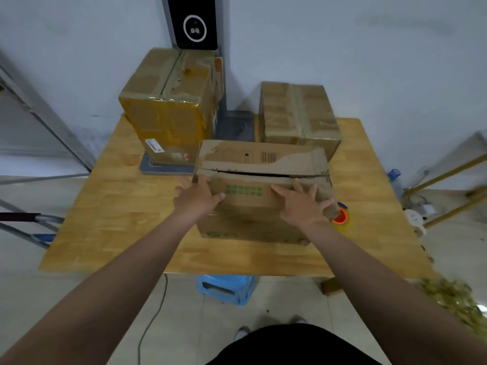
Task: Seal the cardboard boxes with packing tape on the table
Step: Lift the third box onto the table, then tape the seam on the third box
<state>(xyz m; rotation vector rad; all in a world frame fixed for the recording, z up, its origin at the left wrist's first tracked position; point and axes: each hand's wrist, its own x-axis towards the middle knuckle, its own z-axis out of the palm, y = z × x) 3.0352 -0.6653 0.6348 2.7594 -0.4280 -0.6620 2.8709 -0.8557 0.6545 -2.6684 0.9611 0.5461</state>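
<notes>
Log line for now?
left hand, right hand: flat on front box | seam: open gap | tape roll: on table

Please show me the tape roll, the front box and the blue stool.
tape roll (341,216), head view, on its orange core.
front box (247,204), head view, on its near top flap.
blue stool (226,285), head view, on its seat.

Nothing legible anywhere. Blurred white shipping label low on tall box, left of centre. Barcode-like print and row of green squares on middle box, too smeared to read.
</notes>
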